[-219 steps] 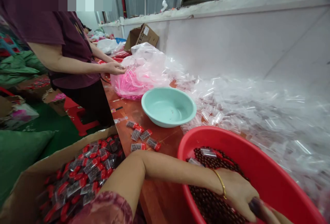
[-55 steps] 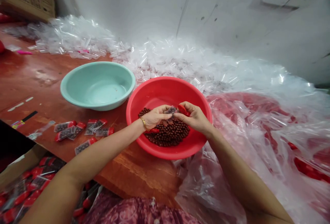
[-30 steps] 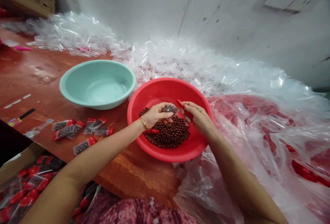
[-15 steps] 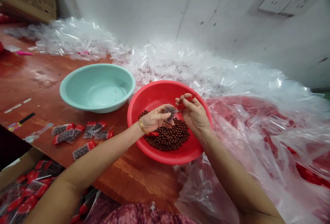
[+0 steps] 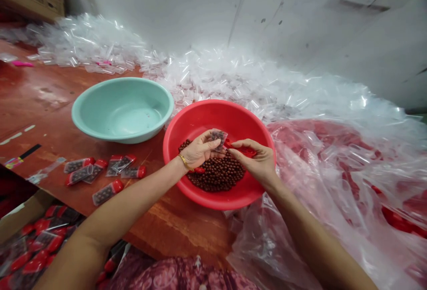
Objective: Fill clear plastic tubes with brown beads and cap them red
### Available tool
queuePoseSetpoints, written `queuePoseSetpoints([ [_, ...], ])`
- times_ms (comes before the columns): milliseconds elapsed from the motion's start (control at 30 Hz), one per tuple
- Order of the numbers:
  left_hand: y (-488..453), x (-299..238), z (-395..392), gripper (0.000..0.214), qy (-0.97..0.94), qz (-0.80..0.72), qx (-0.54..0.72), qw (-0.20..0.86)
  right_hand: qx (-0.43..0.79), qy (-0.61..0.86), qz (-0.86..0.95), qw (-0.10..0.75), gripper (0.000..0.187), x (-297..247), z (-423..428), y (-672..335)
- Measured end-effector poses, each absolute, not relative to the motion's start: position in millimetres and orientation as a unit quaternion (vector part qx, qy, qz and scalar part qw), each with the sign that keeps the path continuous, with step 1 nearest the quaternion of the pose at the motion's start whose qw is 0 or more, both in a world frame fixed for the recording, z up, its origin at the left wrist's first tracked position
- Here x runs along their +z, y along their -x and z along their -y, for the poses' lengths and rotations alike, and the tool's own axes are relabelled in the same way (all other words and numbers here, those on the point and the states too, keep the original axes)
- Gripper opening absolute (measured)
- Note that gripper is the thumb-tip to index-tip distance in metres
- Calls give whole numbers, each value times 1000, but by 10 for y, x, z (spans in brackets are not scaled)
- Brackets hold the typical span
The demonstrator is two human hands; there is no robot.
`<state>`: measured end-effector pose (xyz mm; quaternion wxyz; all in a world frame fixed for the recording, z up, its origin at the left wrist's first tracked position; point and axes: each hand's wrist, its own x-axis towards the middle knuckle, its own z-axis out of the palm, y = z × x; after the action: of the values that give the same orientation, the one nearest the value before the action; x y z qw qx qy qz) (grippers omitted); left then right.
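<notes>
Over the red basin (image 5: 253, 129) of small dark brown beads (image 5: 218, 175), my left hand (image 5: 198, 151) pinches a small clear tube (image 5: 218, 138) filled with beads, held upright. My right hand (image 5: 255, 162) is closed on red caps (image 5: 245, 151) just right of the tube. A further red cap lies under my left wrist in the basin. Both hands almost touch above the beads.
An empty mint-green basin (image 5: 100, 107) sits to the left. Several filled red-capped tubes (image 5: 100, 172) lie on the red-brown table (image 5: 40, 103). A heap of clear empty tubes (image 5: 233, 81) lines the wall. A plastic bag of red caps (image 5: 350, 170) spreads right; a carton of filled tubes (image 5: 30, 236) is lower left.
Earlier I reached into the basin beside a co-worker; since then both hands have stayed over the beads. In the last second my left hand raised the tube upright and my right hand lowered beside it.
</notes>
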<state>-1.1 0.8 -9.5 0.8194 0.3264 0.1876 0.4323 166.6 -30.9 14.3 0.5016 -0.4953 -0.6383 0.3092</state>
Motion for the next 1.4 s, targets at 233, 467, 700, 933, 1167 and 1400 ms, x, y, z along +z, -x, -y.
queuePoseSetpoints([
  [233, 10, -94, 7, 35, -393, -214, 423, 788, 225, 597, 709, 300, 18, 243, 374, -1754],
  [467, 15, -101, 8, 42, -403, -210, 391, 800, 410, 522, 599, 448, 23, 263, 246, -1759],
  [700, 11, -73, 34, 41, -442, -211, 340, 803, 394, 434, 706, 398, 24, 432, 189, -1736],
  [933, 15, -76, 26, 41, -439, -204, 326, 812, 413, 441, 705, 371, 24, 426, 190, -1757],
  [1167, 22, -49, 45, 41, -482, -228, 316, 785, 502, 463, 657, 320, 31, 396, 189, -1836],
  [1400, -37, -52, 70, 31, -523, -291, 352, 720, 461, 509, 619, 381, 37, 189, 235, -1838],
])
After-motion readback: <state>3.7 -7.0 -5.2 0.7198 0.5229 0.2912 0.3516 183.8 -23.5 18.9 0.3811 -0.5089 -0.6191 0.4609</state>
